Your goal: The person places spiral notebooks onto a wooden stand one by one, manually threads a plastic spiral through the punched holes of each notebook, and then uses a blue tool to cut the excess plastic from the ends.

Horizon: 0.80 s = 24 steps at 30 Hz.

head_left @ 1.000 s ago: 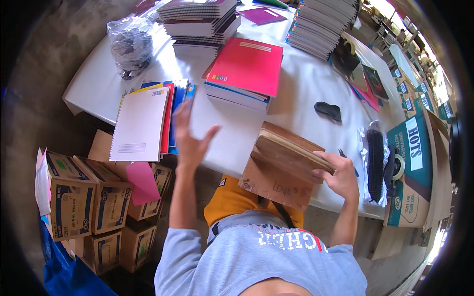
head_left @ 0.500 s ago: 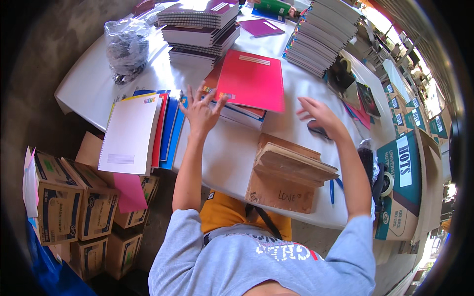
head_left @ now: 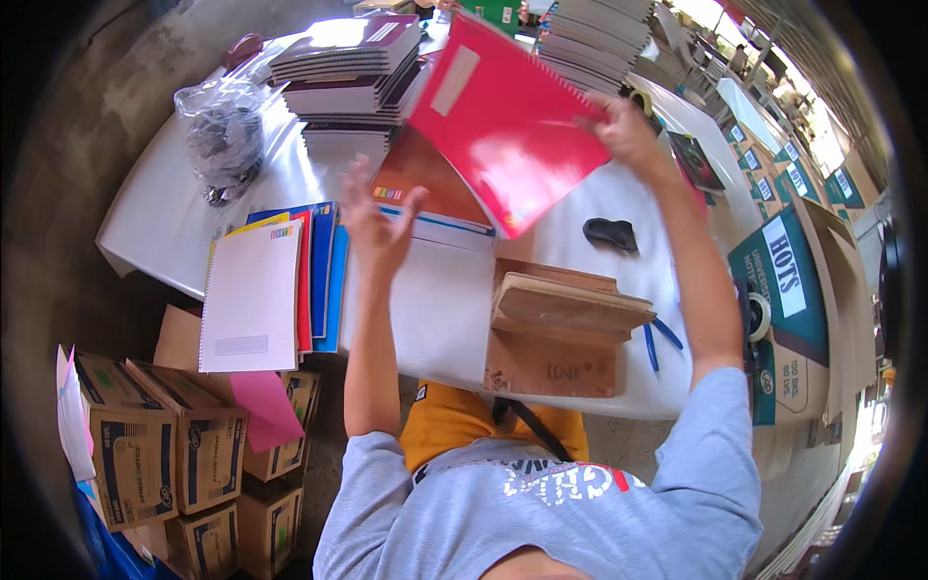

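My right hand (head_left: 626, 140) grips a glossy red notebook (head_left: 517, 121) by its hole-edged right side. The notebook is raised and tilted above the table, its lowest corner over a small stack. On top of that stack lies a brown-orange notebook (head_left: 440, 184), with blue and white edges beneath it. Left of the stack my left hand (head_left: 375, 227) is open, fingers up and thumb apart, slightly blurred, holding nothing. Close to my body stands a wooden block jig (head_left: 556, 362) with a raised ledge. Blue-handled pliers (head_left: 652, 348) lie beside it, and a small black object (head_left: 609, 234) rests behind.
Fanned notebooks (head_left: 251, 300) overhang the table's left front edge. Behind are a stack of dark-covered spiral notebooks (head_left: 338, 97), a bag of black coils (head_left: 222, 140) and a tall notebook stack (head_left: 594, 48). Cartons (head_left: 135, 464) stand lower left; a green-and-brown box (head_left: 788, 319) is at right.
My right hand has taken hold of the red notebook and lifted it up off the stack, uncovering the brown-orange one. My left hand has come away from the stack, toward me.
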Motion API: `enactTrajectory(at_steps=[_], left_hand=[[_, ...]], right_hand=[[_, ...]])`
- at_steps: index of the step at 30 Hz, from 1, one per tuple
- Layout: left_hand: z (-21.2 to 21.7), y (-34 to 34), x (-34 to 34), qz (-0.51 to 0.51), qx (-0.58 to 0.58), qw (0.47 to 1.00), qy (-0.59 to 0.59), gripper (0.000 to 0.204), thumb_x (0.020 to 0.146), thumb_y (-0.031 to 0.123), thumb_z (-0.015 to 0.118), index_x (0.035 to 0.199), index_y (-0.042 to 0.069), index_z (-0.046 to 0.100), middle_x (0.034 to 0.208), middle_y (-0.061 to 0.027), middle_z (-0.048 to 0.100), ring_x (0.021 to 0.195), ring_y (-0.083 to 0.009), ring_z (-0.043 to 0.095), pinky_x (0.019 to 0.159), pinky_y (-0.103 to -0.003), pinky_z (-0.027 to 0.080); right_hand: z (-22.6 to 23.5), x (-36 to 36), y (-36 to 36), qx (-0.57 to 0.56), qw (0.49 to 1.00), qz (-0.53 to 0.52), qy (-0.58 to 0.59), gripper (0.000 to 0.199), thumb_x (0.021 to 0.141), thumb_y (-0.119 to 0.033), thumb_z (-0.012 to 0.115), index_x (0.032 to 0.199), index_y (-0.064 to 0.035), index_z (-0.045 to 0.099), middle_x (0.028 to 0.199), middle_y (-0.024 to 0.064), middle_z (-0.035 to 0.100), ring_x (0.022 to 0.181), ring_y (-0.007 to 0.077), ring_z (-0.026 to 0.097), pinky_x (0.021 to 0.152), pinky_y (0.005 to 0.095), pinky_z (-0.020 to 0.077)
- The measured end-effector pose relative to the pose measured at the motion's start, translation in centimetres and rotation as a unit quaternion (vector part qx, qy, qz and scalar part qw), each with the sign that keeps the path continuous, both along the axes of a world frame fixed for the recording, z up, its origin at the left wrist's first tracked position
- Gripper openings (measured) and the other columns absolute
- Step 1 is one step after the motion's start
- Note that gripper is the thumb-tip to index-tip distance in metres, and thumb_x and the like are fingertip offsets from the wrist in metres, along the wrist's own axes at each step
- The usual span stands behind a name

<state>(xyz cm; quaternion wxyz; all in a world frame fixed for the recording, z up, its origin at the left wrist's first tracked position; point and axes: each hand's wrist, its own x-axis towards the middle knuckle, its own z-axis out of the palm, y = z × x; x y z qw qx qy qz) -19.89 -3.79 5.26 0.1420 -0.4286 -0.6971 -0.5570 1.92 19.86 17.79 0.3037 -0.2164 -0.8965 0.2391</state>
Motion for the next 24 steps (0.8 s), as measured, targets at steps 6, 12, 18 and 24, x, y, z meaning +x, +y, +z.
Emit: enactTrajectory(at_steps=[6, 12, 18, 24], left_hand=[[11.0, -5.6, 2.9, -0.110, 0.098, 0.987, -0.057, 0.081, 0.062, 0.021, 0.084, 0.128, 0.001, 0.042, 0.130, -0.0182, 0.044, 0.124, -0.0271, 0.040, 0.104, -0.038, 0.030], [2.3, -9.4, 10.3, -0.390, 0.047, 0.851, -0.348, 0.018, 0.074, -0.008, 0.067, 0.087, 0.001, 0.059, 0.089, -0.0076, 0.063, 0.081, -0.0142, 0.057, 0.074, -0.026, 0.044], [-4.9, -9.1, 14.8, -0.321, -0.045, 0.911, -0.254, 0.027, 0.076, -0.003, 0.068, 0.098, 0.001, 0.053, 0.098, -0.0050, 0.055, 0.089, -0.0131, 0.053, 0.081, -0.026, 0.042], [-4.9, -8.1, 16.2, -0.322, -0.021, 0.872, -0.368, 0.037, 0.075, -0.003, 0.069, 0.106, 0.002, 0.049, 0.093, -0.0047, 0.059, 0.088, -0.0148, 0.057, 0.079, -0.027, 0.045]], right_hand=[[10.9, 8.6, -10.9, 0.073, 0.992, 0.100, -0.009, 0.025, 0.078, -0.007, 0.065, 0.101, 0.0017, 0.061, 0.089, 0.0099, 0.067, 0.082, 0.0140, 0.062, 0.079, 0.0280, 0.0485], [3.7, 14.2, -15.7, 0.087, 0.981, 0.119, -0.128, 0.023, 0.072, 0.000, 0.061, 0.095, -0.0024, 0.065, 0.086, 0.0170, 0.065, 0.078, 0.0297, 0.064, 0.071, 0.0327, 0.0516], [-7.1, 21.3, -17.3, -0.256, 0.934, -0.092, 0.232, 0.044, 0.066, 0.000, 0.075, 0.106, -0.0060, 0.059, 0.088, 0.0036, 0.064, 0.079, 0.0170, 0.063, 0.066, 0.0302, 0.0517], [-14.1, 17.3, -22.9, -0.345, 0.854, -0.102, 0.375, 0.040, 0.080, -0.001, 0.065, 0.115, -0.0031, 0.045, 0.107, 0.0061, 0.055, 0.098, 0.0154, 0.054, 0.087, 0.0301, 0.0444]])
